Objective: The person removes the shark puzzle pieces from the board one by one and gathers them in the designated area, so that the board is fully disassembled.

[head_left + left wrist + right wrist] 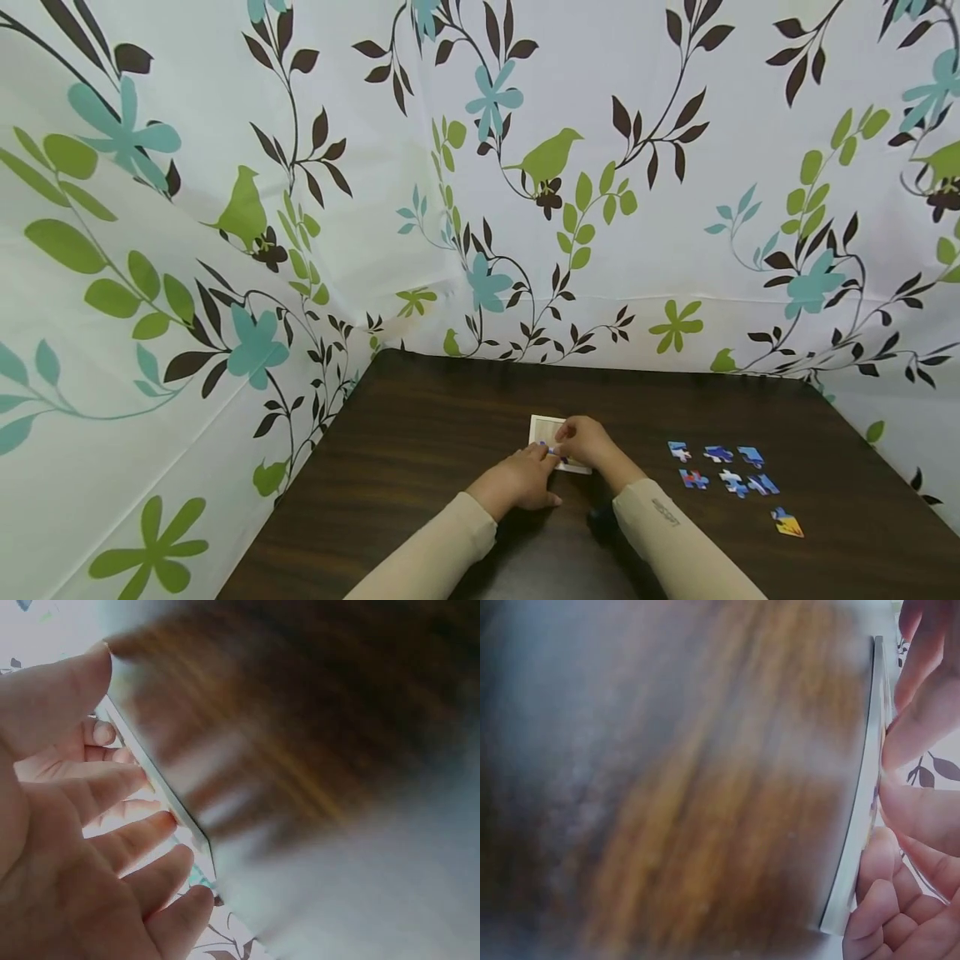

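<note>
A small pale puzzle frame (534,428) lies flat on the dark table, partly covered by both hands. My left hand (523,478) rests its extended fingertips on the frame's near left part; in the left wrist view the fingers (142,844) reach straight toward the frame's edge (169,793). From the right, my right hand (591,442) pinches a small blue puzzle piece (552,451) low over the frame's inside, close beside the left fingertips. Its thumb and forefinger meet at the frame's edge (861,802) in the right wrist view, and they hide most of the piece.
Several loose jigsaw pieces lie in two rows to the right, among them a red and blue one (693,479) and a dark blue one (717,454). A yellow and blue piece (787,522) sits apart, nearer me. Patterned cloth (585,325) hangs behind the table (420,433).
</note>
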A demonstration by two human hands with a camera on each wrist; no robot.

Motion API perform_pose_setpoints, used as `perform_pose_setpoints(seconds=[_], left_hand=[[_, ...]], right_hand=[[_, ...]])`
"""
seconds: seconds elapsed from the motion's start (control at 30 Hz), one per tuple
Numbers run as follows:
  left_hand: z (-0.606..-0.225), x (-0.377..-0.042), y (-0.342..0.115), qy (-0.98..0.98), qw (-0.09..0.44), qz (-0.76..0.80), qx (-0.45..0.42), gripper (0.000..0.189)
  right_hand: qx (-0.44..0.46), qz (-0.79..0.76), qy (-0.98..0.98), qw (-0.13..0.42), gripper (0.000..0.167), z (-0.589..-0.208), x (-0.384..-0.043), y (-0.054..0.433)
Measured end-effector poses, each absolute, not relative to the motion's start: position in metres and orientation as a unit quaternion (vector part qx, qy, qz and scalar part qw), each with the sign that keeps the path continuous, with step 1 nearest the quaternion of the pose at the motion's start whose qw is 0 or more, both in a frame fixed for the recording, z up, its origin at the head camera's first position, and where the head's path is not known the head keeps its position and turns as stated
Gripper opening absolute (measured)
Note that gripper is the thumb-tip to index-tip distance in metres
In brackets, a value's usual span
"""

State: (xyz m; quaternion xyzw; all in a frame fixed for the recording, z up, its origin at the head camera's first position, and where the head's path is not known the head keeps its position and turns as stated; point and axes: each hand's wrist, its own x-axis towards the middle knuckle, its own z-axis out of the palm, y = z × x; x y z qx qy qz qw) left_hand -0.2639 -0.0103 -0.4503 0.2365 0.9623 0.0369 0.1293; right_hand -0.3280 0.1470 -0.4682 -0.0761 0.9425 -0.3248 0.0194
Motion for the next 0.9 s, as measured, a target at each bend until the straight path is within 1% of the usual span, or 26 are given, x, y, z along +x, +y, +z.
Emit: perform_pose_setpoints(seconds=[0.27,0.53,0.67,0.9], left_hand=[[-0.449,-0.259,-0.014,0.968,0.118,0.018,0.223,0.073],[-0.451,-0.258,-0.016,0.967,0.132,0.015,0.219,0.071],[-0.451,-0.259,-0.015,0.966,0.138,0.009,0.217,0.070],[-0.452,-0.258,-0.014,0.967,0.141,0.008,0.214,0.077]], right_hand=[[-0.069,-0.334,0.939,0.031,0.015,-0.472,-0.330,0.148],[-0.098,-0.324,0.941,0.023,0.012,-0.467,-0.320,0.145],[-0.092,-0.316,0.944,0.025,0.011,-0.465,-0.318,0.143],[-0.062,-0.320,0.945,0.036,0.018,-0.466,-0.318,0.144]])
